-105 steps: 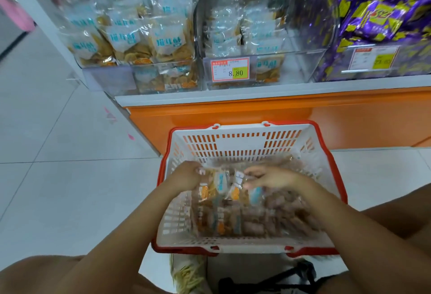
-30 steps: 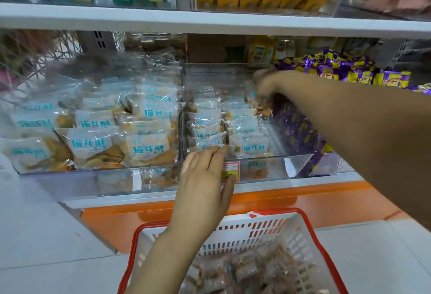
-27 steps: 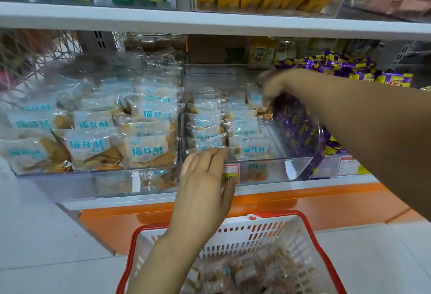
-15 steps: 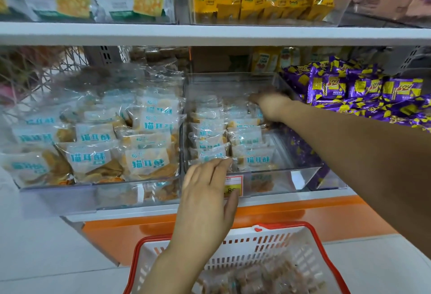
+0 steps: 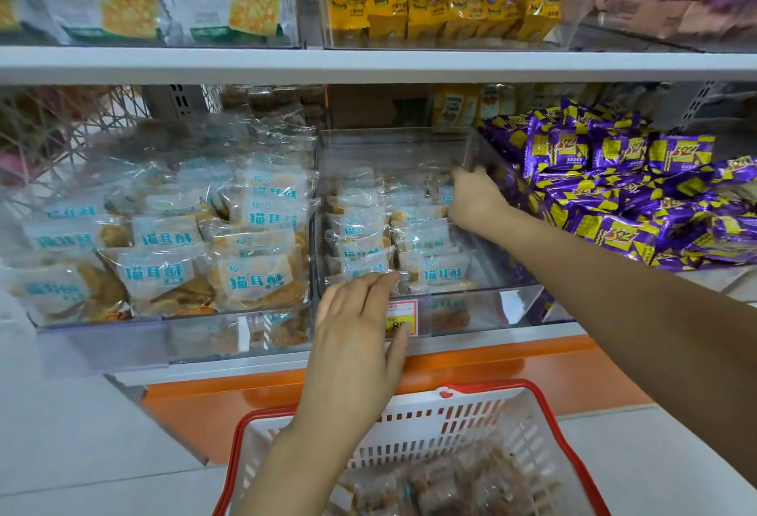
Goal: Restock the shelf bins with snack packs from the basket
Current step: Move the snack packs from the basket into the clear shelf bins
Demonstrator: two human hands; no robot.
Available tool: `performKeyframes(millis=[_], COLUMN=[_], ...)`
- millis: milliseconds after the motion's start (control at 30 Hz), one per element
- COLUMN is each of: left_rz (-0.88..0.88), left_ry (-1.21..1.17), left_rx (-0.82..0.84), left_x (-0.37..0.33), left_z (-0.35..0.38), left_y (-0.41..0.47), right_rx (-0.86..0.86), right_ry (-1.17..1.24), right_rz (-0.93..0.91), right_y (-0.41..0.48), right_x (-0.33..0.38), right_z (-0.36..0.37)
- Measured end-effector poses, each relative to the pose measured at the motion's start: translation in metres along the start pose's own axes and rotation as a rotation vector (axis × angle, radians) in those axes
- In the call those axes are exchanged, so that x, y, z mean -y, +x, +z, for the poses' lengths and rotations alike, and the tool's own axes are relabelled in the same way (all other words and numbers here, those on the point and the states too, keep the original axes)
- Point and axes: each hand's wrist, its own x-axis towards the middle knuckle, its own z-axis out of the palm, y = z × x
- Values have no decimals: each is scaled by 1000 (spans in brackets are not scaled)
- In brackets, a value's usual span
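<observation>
A clear middle bin (image 5: 495,306) on the lower shelf holds two rows of small clear snack packs (image 5: 360,229) with teal lettering. My right hand (image 5: 475,200) reaches deep into its back right corner, down on the rear packs; its fingers are hidden behind the hand. My left hand (image 5: 356,343) rests with straight fingers on the bin's front rim, beside the price tag (image 5: 403,317). The red-rimmed white basket (image 5: 553,425) stands on the floor below, with several brownish snack packs (image 5: 450,487) in it.
A left bin holds larger packs of the same brand (image 5: 164,269). Purple and yellow packs (image 5: 614,196) are heaped to the right. The white upper shelf (image 5: 368,63) overhangs, carrying yellow packs (image 5: 430,11) and cracker bags. An orange base runs under the shelf.
Both hands left the basket for the middle bin. My right hand carried packs to the back right and settled among them. My left hand has stayed on the front rim.
</observation>
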Motion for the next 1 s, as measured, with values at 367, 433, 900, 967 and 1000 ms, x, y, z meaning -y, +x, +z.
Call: performKeyframes(millis=[367,433,900,967,1000], left_rz=[10,15,19,28,10], left_ry=[-1,4,-293,-229,-201], left_rx=[-42,-43,-128,-79,-10], left_x=[3,3,5,10,16], left_z=[4,6,-16,-17,-15], left_y=[0,1,-40,-58,-69], right_rx=[67,101,-340,-434,-460], right_ry=[-251,-306,167,250,304], right_rz=[-55,-88,-185,-256,-285], right_y=[15,12,-92,-131,-150], right_x=[-2,-2,-10,-14,-16], right_z=[-9,-8,-34,-28,-23])
